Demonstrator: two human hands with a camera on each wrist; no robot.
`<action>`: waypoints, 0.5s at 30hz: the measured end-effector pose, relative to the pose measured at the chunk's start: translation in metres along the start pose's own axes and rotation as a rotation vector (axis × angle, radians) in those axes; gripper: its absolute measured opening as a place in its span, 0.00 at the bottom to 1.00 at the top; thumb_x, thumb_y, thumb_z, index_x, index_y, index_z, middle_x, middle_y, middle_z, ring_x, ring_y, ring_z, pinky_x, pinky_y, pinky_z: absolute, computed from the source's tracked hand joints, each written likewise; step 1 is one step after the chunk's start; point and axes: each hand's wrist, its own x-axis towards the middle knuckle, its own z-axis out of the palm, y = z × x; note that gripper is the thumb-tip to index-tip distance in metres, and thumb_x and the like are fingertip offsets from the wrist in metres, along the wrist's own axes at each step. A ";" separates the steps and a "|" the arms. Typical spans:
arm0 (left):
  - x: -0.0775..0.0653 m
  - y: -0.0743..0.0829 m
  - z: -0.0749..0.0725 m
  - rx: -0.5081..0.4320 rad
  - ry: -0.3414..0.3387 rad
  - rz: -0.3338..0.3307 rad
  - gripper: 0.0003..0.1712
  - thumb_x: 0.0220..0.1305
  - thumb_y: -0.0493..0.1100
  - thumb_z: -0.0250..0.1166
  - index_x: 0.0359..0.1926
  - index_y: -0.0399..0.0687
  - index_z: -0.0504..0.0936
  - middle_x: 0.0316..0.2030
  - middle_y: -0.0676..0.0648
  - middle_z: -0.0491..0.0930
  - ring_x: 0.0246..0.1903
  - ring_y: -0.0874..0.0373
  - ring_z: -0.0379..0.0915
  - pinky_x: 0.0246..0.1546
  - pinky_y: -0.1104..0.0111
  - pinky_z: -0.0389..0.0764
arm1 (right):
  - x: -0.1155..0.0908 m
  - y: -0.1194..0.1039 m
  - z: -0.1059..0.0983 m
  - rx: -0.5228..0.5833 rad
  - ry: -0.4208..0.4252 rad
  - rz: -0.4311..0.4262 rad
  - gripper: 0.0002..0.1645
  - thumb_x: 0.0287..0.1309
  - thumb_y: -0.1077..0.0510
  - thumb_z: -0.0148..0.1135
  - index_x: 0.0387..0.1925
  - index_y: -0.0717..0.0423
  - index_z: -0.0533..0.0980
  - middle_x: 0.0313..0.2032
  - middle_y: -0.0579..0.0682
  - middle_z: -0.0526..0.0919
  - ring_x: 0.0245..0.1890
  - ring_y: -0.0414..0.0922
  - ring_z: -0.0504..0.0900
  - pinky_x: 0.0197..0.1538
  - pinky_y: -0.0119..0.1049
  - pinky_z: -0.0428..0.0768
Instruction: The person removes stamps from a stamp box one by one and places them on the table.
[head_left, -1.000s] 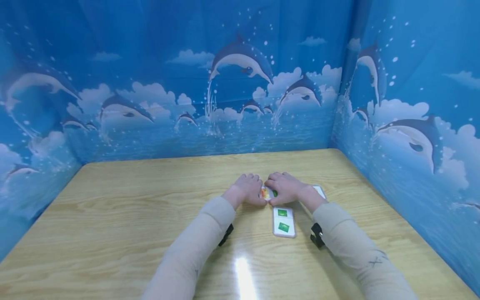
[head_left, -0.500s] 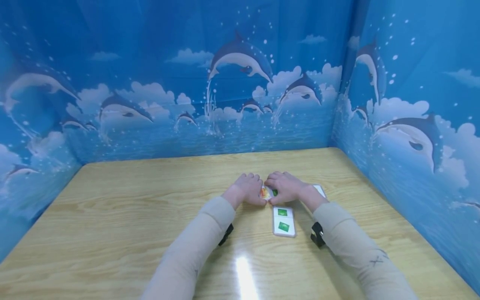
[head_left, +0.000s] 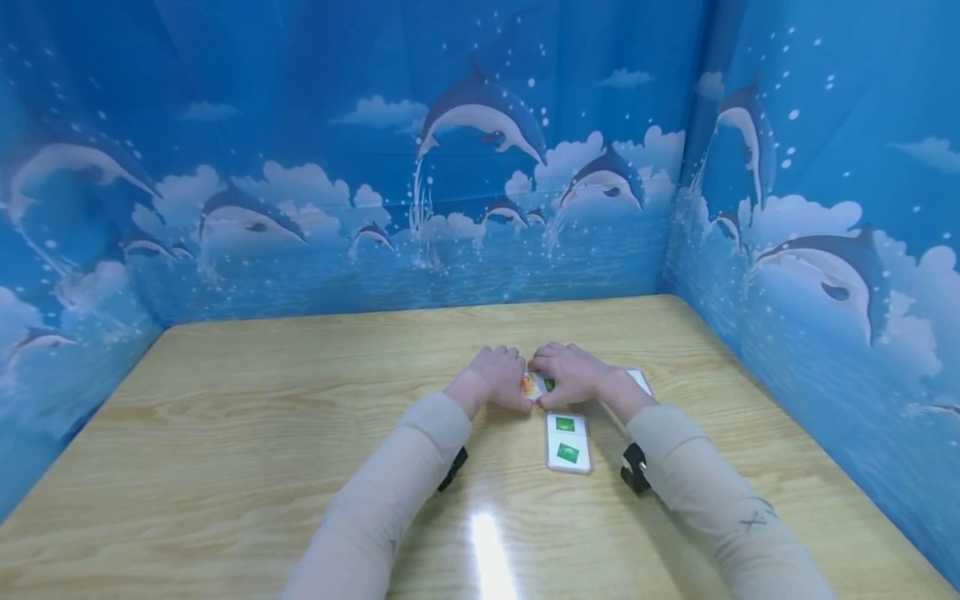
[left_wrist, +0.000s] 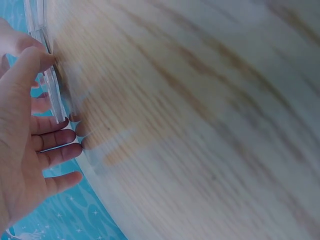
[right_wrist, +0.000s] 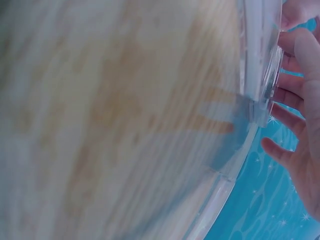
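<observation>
Between my hands lies a flat picture tile [head_left: 532,386], with an orange-yellow print on its left part and green showing at its right. My left hand [head_left: 495,382] holds its left end, thumb on the near edge and fingers round the far side. From the other end my right hand [head_left: 573,377] grips it in the same way and covers part of the face. Both thumbs nearly meet at the near edge. In the left wrist view the tile's clear edge [left_wrist: 54,95] sits low over the table. The right wrist view shows a clear edge [right_wrist: 257,60] beside the fingers.
A white tile [head_left: 568,458] with two green pictures lies just nearer than the hands. Another white tile [head_left: 640,381] is partly hidden behind the right wrist. The wooden table [head_left: 300,433] meets blue dolphin-print curtains [head_left: 337,183] at the back and right.
</observation>
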 end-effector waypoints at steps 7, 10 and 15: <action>-0.003 -0.001 -0.002 -0.002 0.012 -0.001 0.40 0.50 0.66 0.59 0.56 0.43 0.72 0.49 0.46 0.73 0.47 0.53 0.68 0.52 0.58 0.68 | 0.001 -0.001 -0.001 0.005 -0.005 0.025 0.41 0.48 0.38 0.60 0.60 0.56 0.68 0.58 0.54 0.70 0.61 0.52 0.63 0.60 0.56 0.61; -0.003 -0.003 -0.002 -0.022 0.012 -0.003 0.40 0.49 0.66 0.60 0.55 0.43 0.72 0.48 0.46 0.73 0.46 0.54 0.68 0.51 0.59 0.69 | 0.001 -0.002 -0.002 0.004 -0.007 0.033 0.41 0.47 0.38 0.60 0.60 0.56 0.68 0.58 0.54 0.70 0.61 0.52 0.63 0.60 0.55 0.61; -0.002 -0.004 -0.002 -0.044 0.005 -0.008 0.41 0.50 0.67 0.60 0.57 0.44 0.70 0.49 0.46 0.73 0.47 0.54 0.68 0.52 0.59 0.68 | 0.000 -0.002 -0.003 -0.029 0.010 0.022 0.42 0.47 0.38 0.60 0.60 0.57 0.67 0.57 0.54 0.70 0.60 0.51 0.64 0.61 0.53 0.60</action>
